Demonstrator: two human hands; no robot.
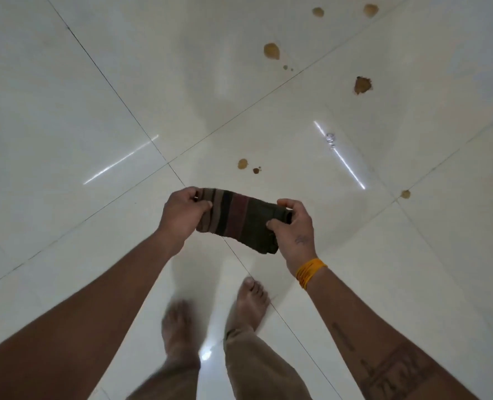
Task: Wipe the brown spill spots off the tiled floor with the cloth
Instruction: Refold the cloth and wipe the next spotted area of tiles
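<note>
Both hands hold a folded, dark striped cloth (pixel 239 219) in the air above the white tiled floor (pixel 95 82), stretched between them at about waist height. The left hand (pixel 183 210) grasps the cloth's left end: its fingers (pixel 194 194) curl over the top edge and the thumb presses against the near face, so the end is pinched tight. The right hand (pixel 295 226) grips the right end in the same way, fingers curled round the far side and the thumb tip pressed on the near face. An orange band (pixel 310 271) circles the right wrist.

The brown spill spots lie on the floor beyond the cloth, none touching it. The nearest pair (pixel 243 164) sits just past the cloth's upper edge, near a tile joint. A darker blotch (pixel 362 85) and a rounder one (pixel 271 51) lie farther off, with two more (pixel 318 12) near the top edge, and a small one (pixel 405 194) to the right on a grout line.

Two bare feet (pixel 251 301) stand on the tiles below the hands, the left one blurred.
</note>
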